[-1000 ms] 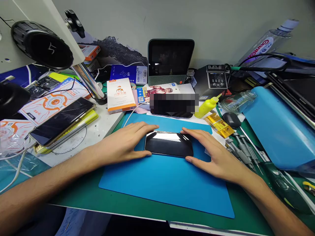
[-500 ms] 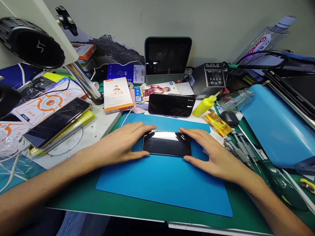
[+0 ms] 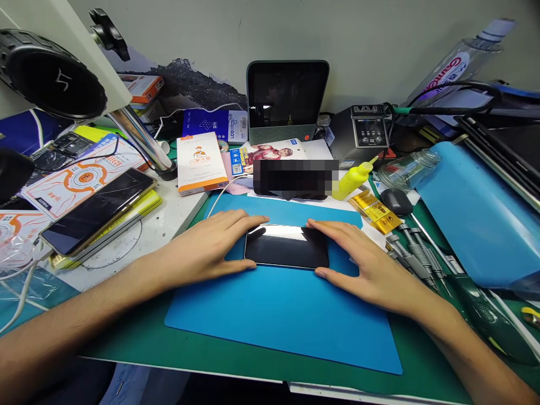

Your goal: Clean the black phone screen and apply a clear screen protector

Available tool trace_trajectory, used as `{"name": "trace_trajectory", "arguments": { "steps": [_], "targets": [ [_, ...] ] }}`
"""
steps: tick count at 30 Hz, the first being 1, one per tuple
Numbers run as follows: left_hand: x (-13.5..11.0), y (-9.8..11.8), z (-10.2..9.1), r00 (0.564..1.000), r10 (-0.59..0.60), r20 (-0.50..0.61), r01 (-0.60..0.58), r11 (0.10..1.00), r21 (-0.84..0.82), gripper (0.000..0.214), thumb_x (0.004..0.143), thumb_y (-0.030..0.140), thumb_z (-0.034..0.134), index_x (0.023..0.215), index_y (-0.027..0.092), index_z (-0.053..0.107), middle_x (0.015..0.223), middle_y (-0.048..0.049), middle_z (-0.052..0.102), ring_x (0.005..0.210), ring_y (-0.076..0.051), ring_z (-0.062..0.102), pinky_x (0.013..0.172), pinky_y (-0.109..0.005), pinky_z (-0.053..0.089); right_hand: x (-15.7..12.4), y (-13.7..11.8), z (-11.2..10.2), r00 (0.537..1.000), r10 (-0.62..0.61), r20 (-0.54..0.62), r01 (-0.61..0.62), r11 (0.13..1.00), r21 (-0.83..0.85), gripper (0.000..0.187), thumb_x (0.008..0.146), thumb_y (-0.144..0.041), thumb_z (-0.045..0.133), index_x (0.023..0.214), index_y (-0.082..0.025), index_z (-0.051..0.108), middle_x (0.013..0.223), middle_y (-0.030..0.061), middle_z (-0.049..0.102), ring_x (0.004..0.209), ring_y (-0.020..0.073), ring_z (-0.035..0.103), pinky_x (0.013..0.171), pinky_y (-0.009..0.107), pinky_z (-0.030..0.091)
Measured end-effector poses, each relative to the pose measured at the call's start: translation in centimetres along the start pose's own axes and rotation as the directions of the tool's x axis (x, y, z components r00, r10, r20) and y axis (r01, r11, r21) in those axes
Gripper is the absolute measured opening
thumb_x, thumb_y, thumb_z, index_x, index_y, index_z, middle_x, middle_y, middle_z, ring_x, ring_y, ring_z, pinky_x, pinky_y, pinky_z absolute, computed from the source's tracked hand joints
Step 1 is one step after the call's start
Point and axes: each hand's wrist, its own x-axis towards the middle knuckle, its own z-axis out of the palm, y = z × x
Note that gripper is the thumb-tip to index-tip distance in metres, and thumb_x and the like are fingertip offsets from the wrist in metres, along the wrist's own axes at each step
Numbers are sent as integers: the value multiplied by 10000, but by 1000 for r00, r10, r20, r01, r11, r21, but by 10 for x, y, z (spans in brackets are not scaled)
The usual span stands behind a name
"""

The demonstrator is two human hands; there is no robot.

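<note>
A smartphone (image 3: 287, 247) lies screen up and lengthwise on a blue mat (image 3: 291, 320), its dark glass reflecting a bright white band. My left hand (image 3: 215, 244) grips its left end, thumb at the near edge and fingers at the far edge. At the right end, my right hand (image 3: 363, 261) holds the phone the same way, thumb near and fingertips far. Behind it stands a second dark phone (image 3: 291, 180), propped up and partly covered by a pixelated patch; a white cable runs toward it from the left.
Beyond the mat are a white-orange box (image 3: 201, 163), a smart display (image 3: 288, 95), a yellow squeeze bottle (image 3: 354, 180) and a black control unit (image 3: 363, 135). Screwdrivers (image 3: 415, 253) and a blue rolled sheet (image 3: 476, 214) lie right. Another phone (image 3: 99, 211) and a microscope stand (image 3: 141, 138) are left.
The camera view has shifted very slightly. Both hands and the phone between them stay in place on the mat.
</note>
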Motion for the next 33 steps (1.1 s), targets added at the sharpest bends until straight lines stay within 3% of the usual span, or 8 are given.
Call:
{"name": "trace_trajectory", "arguments": {
  "steps": [6, 10, 12, 17, 26, 33],
  "targets": [
    [0, -6, -5, 1000, -16, 20, 18, 997, -76, 650, 977, 505, 706, 1516, 270, 429, 1452, -85, 618, 1324, -280, 612, 1079, -400, 517, 1, 2, 2, 1000, -6, -7, 6, 1000, 1, 696, 1002, -533, 623, 1616, -426, 312, 1609, 49, 502, 1446, 330, 517, 1201, 580, 440],
    [1, -10, -8, 984, -174, -31, 164, 963, -216, 319, 1112, 363, 455, 1407, 265, 528, 1389, -41, 677, 1260, -211, 663, 1057, -355, 532, 1, 2, 2, 999, -24, -28, 24, 1000, -2, 709, 999, -513, 630, 1623, -409, 309, 1594, 59, 509, 1430, 319, 530, 1179, 530, 477],
    [2, -11, -7, 972, -213, -100, 192, 964, -182, 297, 1115, 262, 384, 1340, 235, 575, 1325, -49, 701, 1208, -204, 678, 1034, -358, 536, 1, 2, 2, 999, -37, -40, 37, 999, -8, 705, 1003, -502, 625, 1624, -397, 309, 1584, 63, 516, 1421, 311, 539, 1180, 517, 478],
    [3, -13, -3, 977, -135, -164, 130, 991, -44, 220, 1082, 277, 494, 1211, 201, 657, 1220, -65, 711, 1116, -222, 680, 987, -375, 536, 3, 2, 2, 998, -46, -48, 45, 999, -29, 685, 1005, -492, 621, 1615, -380, 328, 1573, 70, 526, 1411, 310, 547, 1176, 518, 481],
    [-2, -15, -4, 979, -36, -202, 46, 998, 42, 271, 1050, 147, 483, 1166, 223, 716, 1178, -34, 749, 1035, -206, 720, 853, -326, 542, 3, 2, 3, 999, -32, -35, 31, 999, -27, 702, 1002, -493, 625, 1624, -390, 315, 1577, 83, 521, 1408, 329, 551, 1157, 537, 495],
    [-3, -14, -4, 981, 28, -191, 9, 982, 189, 277, 1054, 182, 504, 1151, 255, 753, 1154, -12, 768, 930, -179, 739, 733, -287, 512, 3, 4, 3, 999, -31, -38, 30, 999, -27, 705, 1001, -500, 622, 1624, -413, 304, 1581, 68, 516, 1406, 326, 551, 1157, 539, 495]
  ]
}}
